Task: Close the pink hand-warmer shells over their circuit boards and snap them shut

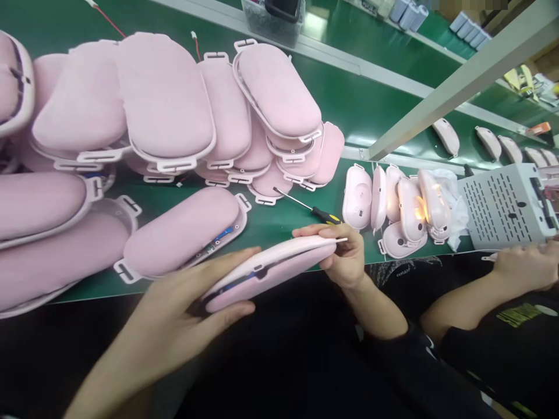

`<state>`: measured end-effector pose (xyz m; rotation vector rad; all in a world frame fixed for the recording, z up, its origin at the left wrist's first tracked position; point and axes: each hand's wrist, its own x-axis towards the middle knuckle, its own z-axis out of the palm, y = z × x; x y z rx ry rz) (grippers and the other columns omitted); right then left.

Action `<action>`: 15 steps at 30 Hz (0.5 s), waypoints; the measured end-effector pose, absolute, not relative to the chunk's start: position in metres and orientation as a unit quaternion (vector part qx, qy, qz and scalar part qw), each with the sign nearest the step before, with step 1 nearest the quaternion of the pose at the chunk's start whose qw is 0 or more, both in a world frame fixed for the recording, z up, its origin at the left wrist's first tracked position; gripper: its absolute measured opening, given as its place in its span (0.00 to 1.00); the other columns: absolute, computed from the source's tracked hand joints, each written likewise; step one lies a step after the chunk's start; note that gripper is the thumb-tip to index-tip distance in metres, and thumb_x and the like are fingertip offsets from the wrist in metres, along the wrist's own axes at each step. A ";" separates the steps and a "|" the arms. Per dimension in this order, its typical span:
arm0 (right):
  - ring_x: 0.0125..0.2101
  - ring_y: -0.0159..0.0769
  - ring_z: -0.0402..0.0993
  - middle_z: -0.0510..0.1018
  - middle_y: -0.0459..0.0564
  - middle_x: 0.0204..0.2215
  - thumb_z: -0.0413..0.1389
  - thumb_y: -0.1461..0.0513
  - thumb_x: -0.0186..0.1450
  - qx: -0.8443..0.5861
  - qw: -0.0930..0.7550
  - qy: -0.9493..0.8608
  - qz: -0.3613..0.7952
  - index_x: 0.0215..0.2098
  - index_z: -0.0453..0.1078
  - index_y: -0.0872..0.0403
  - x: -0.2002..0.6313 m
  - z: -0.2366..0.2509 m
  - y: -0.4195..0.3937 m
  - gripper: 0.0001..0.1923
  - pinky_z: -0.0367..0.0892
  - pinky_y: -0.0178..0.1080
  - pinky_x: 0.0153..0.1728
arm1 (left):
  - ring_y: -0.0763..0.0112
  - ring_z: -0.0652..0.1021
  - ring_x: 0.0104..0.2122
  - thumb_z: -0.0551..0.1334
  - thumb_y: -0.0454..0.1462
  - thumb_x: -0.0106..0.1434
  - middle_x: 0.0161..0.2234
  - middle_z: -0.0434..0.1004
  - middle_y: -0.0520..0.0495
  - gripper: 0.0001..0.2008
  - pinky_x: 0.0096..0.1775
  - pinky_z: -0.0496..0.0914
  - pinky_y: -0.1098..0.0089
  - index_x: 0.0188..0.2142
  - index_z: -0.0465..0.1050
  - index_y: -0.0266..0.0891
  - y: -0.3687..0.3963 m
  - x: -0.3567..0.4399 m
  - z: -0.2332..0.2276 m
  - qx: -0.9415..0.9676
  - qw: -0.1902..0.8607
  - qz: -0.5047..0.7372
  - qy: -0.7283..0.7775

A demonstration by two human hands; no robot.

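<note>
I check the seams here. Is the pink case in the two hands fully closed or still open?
Partly open. The pink case shows a dark gap along its edge near the left hand; the right hand holds the other end.

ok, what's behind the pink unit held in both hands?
Behind the pink unit lies a screwdriver on the green belt, then piled pink pads. The belt directly beneath the unit is hidden.

Bare hands (174,308), black right sleeve (419,361)
</note>
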<state>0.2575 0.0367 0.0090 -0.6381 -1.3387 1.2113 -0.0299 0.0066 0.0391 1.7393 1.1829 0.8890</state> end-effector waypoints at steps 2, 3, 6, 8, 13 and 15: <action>0.54 0.46 0.94 0.93 0.56 0.55 0.74 0.49 0.74 -0.274 0.580 -0.593 0.487 0.59 0.80 0.46 0.264 0.006 0.031 0.20 0.90 0.45 0.51 | 0.53 0.93 0.40 0.76 0.46 0.70 0.51 0.94 0.53 0.24 0.43 0.87 0.64 0.64 0.86 0.61 -0.007 -0.032 0.034 0.722 0.295 0.390 0.489; 0.56 0.46 0.93 0.93 0.56 0.57 0.74 0.50 0.74 -0.277 0.543 -0.639 0.469 0.62 0.80 0.45 0.267 0.007 0.030 0.22 0.89 0.46 0.55 | 0.55 0.93 0.38 0.73 0.46 0.73 0.51 0.94 0.54 0.22 0.41 0.87 0.65 0.65 0.86 0.61 -0.012 -0.030 0.031 0.733 0.256 0.395 0.491; 0.60 0.44 0.91 0.91 0.56 0.60 0.73 0.54 0.76 -0.312 0.416 -0.762 0.387 0.66 0.81 0.47 0.271 0.012 0.030 0.23 0.86 0.44 0.63 | 0.54 0.93 0.40 0.71 0.45 0.74 0.52 0.94 0.55 0.23 0.40 0.87 0.64 0.67 0.84 0.60 -0.016 -0.023 0.023 0.754 0.212 0.391 0.483; 0.56 0.42 0.93 0.93 0.54 0.56 0.70 0.56 0.78 -0.338 0.432 -0.763 0.341 0.62 0.84 0.49 0.268 0.010 0.031 0.16 0.87 0.41 0.60 | 0.54 0.93 0.39 0.73 0.43 0.71 0.51 0.94 0.55 0.24 0.37 0.86 0.64 0.65 0.86 0.61 -0.013 -0.020 0.019 0.747 0.205 0.401 0.489; 0.53 0.42 0.94 0.94 0.52 0.53 0.70 0.56 0.78 -0.357 0.454 -0.729 0.368 0.59 0.87 0.48 0.264 -0.012 0.031 0.13 0.87 0.40 0.59 | 0.54 0.93 0.37 0.76 0.45 0.69 0.47 0.94 0.56 0.17 0.36 0.85 0.64 0.57 0.91 0.59 -0.012 -0.024 0.007 0.711 0.240 0.416 0.514; 0.61 0.44 0.90 0.90 0.54 0.62 0.74 0.52 0.74 -0.349 0.467 -0.696 0.420 0.70 0.80 0.44 0.265 -0.020 0.026 0.28 0.83 0.43 0.66 | 0.53 0.93 0.40 0.77 0.47 0.69 0.48 0.94 0.56 0.17 0.42 0.87 0.62 0.56 0.91 0.57 -0.019 -0.022 -0.004 0.647 0.311 0.429 0.549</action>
